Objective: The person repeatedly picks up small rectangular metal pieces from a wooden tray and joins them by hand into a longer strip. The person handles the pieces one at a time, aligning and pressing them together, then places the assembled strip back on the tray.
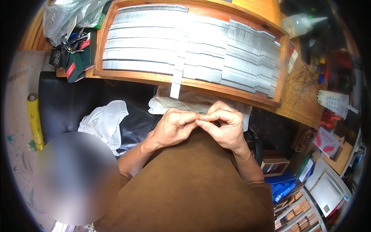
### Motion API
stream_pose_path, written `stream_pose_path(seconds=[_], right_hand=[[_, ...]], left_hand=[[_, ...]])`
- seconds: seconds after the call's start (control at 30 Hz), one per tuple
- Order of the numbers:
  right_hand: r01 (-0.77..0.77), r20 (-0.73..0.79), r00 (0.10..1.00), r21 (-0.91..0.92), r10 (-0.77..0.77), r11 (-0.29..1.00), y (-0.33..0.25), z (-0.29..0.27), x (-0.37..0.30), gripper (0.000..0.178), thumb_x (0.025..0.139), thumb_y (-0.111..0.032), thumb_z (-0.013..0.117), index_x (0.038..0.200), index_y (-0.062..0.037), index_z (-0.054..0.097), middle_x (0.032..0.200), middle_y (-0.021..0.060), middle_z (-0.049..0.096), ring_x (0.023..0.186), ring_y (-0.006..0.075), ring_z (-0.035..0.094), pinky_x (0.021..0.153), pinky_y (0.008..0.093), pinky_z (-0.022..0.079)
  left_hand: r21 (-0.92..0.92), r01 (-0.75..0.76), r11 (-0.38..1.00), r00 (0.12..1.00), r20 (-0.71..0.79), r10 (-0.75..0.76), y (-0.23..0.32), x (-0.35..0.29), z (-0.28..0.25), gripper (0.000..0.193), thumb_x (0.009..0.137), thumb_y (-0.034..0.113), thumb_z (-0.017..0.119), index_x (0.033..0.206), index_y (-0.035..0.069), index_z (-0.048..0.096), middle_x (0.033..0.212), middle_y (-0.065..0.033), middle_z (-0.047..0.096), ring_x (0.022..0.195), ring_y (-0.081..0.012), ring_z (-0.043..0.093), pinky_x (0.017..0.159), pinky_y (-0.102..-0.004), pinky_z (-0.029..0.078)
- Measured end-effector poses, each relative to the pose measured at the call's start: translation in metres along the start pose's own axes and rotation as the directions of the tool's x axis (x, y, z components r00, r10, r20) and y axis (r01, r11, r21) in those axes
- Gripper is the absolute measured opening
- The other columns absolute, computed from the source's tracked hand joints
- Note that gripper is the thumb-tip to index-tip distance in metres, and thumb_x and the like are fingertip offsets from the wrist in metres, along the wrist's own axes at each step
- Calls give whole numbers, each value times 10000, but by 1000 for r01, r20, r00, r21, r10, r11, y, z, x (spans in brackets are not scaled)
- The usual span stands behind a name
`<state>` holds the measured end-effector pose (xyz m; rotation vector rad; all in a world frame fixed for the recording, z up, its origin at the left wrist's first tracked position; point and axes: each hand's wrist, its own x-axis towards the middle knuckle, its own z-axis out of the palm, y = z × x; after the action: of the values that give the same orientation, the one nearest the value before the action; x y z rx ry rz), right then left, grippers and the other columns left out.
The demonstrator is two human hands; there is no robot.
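My left hand (173,127) and my right hand (227,125) meet just above my lap, thumbs and forefingers pinched together tip to tip. Whatever sits between the fingertips, if anything, is too small to make out. Beyond them a long wooden tray (135,78) rests on the bench, filled with several overlapping rows of thin silvery metal strips (139,44). A narrow pale flat strip (176,87) lies across the rows and sticks out over the tray's front edge. White cloth (166,104) lies bunched behind my hands.
Dark green boxes (75,65) and a clear plastic bag (63,23) crowd the bench's left end. At the right stand a squeeze bottle (299,25) and a plastic cup (333,103). Another white cloth (104,121) lies on the black seat (58,100); a yellow tube (34,121) is further left.
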<state>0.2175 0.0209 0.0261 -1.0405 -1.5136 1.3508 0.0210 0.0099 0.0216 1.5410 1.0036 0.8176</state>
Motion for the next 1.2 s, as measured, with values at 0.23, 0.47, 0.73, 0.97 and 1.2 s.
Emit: stream_pose_path(seconds=[0.23, 0.47, 0.73, 0.97, 1.2], right_hand=[[9, 18, 1000, 5, -10, 1000, 1, 0, 2, 133, 758, 55, 840, 828, 3, 739, 760, 56, 644, 687, 129, 607, 600, 258, 478], [10, 8, 1000, -13, -9, 1000, 1, 1, 3, 140, 760, 42, 847, 847, -1, 746, 769, 56, 646, 690, 131, 610, 611, 254, 487], [96, -64, 993, -26, -97, 995, -3, 4, 2, 152, 811, 32, 810, 909, 7, 698, 853, 87, 693, 744, 161, 654, 655, 275, 530], [124, -22, 992, -62, -126, 990, -4, 1, 5, 139, 819, 40, 796, 906, 7, 693, 861, 97, 697, 742, 170, 656, 659, 275, 530], [115, -5, 993, -60, -116, 992, -4, 0, 6, 133, 825, 41, 785, 898, 9, 678, 853, 100, 685, 746, 180, 656, 666, 282, 531]], left_hand=[[34, -75, 997, 996, -42, 76, -4, 0, 1, 232, 820, -88, 688, 1041, -25, 725, 791, -185, 701, 678, -345, 693, 596, -366, 539], [28, -64, 998, 997, -48, 65, -4, 0, 2, 216, 831, -85, 688, 1036, -27, 726, 797, -183, 708, 695, -337, 706, 607, -360, 548], [42, -69, 997, 992, -104, 73, -1, 2, -2, 179, 836, -49, 737, 1013, -21, 731, 870, -178, 748, 740, -302, 739, 630, -335, 571], [55, -61, 997, 993, -94, 66, -1, 2, -4, 172, 834, -44, 741, 1004, -24, 730, 849, -178, 742, 718, -299, 733, 614, -339, 564], [66, -54, 996, 995, -83, 59, 0, 2, -4, 164, 832, -44, 739, 994, -24, 729, 841, -179, 741, 718, -304, 732, 613, -340, 565]])
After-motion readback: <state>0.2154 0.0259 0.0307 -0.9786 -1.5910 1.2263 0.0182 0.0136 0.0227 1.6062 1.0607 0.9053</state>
